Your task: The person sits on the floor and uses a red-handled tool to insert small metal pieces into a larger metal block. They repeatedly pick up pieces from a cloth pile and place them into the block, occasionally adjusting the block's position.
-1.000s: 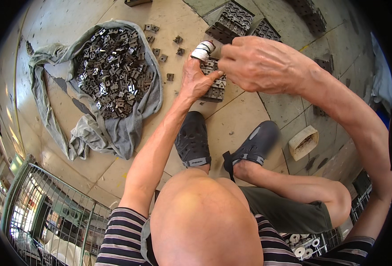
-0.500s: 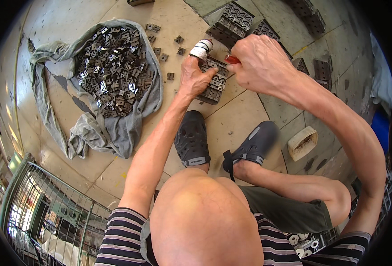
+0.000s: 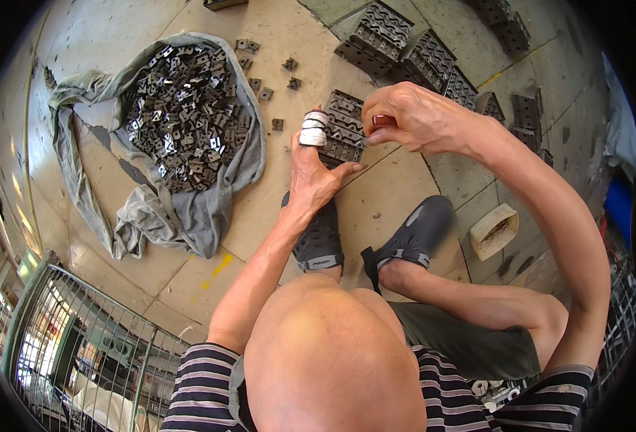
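Note:
A block of dark metal pieces set in rows [image 3: 344, 129] lies on the floor in front of my shoes. My left hand [image 3: 313, 173], with white tape wound round a finger, braces its left side and near end, thumb spread along the near edge. Just right of the block, my right hand [image 3: 415, 119] is closed round a tool with a red handle [image 3: 382, 121]; most of the tool is hidden in the fist, so its kind does not show. Several small loose metal clips [image 3: 277, 124] lie to the left of the block.
A grey cloth [image 3: 249, 158] on the left holds a heap of small metal clips [image 3: 188, 115]. More filled blocks [image 3: 429, 61] stand in a line at the back right. A pale open container [image 3: 493, 232] sits right of my shoes [image 3: 411, 230]. A wire cage [image 3: 95, 338] is at lower left.
My left hand has slid nearer along the block, its thumb now at the near end. My right hand has come nearer with the red-handled tool, uncovering blocks behind it.

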